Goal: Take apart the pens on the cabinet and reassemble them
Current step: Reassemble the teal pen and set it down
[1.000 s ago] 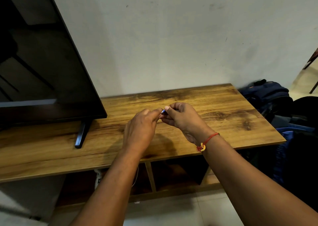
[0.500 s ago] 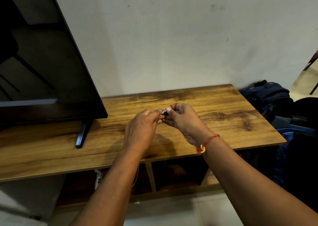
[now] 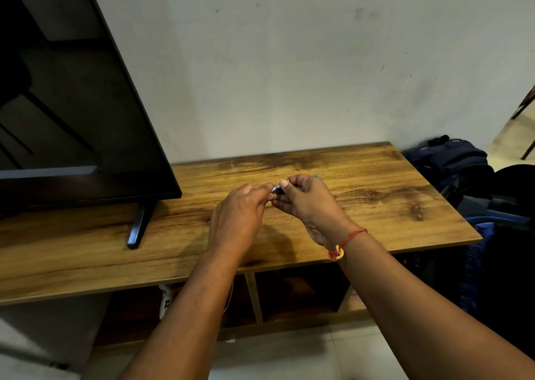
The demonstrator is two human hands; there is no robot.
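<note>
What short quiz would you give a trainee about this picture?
1. Which wrist wears the red thread bracelet?
2. True or false: the left hand and right hand both pinch the small blue-tipped pen above the brown wooden cabinet.
3. What stands on the cabinet's left part? A: black flat television; B: lamp; C: vase.
Key: 1 right; 2 true; 3 A.
</note>
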